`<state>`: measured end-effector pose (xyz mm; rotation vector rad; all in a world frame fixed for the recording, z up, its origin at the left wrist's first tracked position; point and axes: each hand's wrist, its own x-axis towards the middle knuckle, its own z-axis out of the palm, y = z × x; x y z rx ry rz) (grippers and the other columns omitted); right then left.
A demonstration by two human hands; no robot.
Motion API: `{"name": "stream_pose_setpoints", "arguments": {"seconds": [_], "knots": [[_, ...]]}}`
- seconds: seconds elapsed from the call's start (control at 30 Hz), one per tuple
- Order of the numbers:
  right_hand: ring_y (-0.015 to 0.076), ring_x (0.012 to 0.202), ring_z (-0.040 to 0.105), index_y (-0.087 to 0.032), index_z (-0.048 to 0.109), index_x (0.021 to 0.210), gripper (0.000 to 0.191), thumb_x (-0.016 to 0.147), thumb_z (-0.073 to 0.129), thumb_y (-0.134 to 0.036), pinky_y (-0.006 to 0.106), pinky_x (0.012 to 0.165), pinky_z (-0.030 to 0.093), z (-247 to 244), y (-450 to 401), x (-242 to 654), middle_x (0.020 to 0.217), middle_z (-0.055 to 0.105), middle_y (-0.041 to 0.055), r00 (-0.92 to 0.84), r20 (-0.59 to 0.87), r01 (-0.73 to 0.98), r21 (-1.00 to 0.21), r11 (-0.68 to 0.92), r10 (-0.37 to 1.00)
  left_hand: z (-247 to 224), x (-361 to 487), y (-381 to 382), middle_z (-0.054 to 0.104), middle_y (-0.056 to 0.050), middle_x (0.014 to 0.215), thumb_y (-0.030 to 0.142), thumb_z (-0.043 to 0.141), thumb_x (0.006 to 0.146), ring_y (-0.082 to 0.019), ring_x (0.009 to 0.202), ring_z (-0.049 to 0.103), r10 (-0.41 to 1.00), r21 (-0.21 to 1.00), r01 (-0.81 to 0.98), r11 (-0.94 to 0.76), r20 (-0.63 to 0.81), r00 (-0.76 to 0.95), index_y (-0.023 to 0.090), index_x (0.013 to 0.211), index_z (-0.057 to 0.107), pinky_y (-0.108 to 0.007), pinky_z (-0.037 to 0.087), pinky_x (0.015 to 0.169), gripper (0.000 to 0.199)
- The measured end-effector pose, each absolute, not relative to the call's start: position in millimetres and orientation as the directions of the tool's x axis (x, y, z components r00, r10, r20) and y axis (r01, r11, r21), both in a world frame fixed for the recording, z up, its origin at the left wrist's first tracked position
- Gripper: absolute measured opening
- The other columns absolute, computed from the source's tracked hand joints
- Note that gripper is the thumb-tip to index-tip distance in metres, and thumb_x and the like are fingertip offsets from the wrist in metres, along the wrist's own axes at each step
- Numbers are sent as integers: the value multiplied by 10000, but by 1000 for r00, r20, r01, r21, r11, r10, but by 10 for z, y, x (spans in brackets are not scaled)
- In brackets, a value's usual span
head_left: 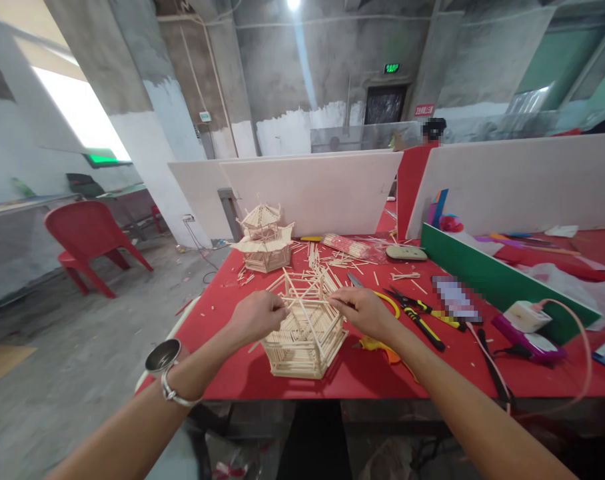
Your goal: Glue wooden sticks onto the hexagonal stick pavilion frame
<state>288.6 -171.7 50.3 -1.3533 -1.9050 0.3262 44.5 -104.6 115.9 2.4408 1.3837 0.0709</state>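
A half-built pavilion model (302, 353) of thin pale wooden sticks stands at the table's front edge, with several sticks crossing over its top. My left hand (258, 315) is closed in a pinch at its upper left rim. At the upper right, my right hand (365, 312) pinches too, thumb and forefinger together. Between the two hands a thin wooden stick (310, 301) runs level across the top, its ends at my fingertips. Whether it touches the sticks below I cannot tell. Behind stands a finished-looking pavilion model (265, 240) with a two-tiered roof.
Loose sticks (315, 257) and a bagged bundle (350, 245) lie behind the model on the red table (232, 367). Right of it are black-and-yellow pliers (417, 317), an orange glue gun (380, 345), a phone (456, 299) and a charger (526, 315). A metal cup (163, 357) stands left.
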Motion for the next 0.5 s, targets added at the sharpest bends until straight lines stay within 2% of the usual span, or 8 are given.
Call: {"name": "stream_pose_setpoints", "arguments": {"seconds": [0.23,0.5], "knots": [[196,894,690,-234,754,1001,312,969,488,-395,303,804,503,516,-1713,2867,1004,760,53,-151,414,688,-608,396,898,1198,454,-1093,642,-7,548,394,470,838,-135,519,522,844,277,836,-474,-128,521,204,564,671,-248,284,504,389],[193,813,699,-239,762,961,327,963,479,-402,285,738,504,525,-1711,2859,920,775,39,-149,394,694,-612,380,907,1153,485,-1063,733,-11,655,361,526,778,-149,598,602,887,301,870,-391,-129,444,212,634,730,-228,300,499,291]]}}
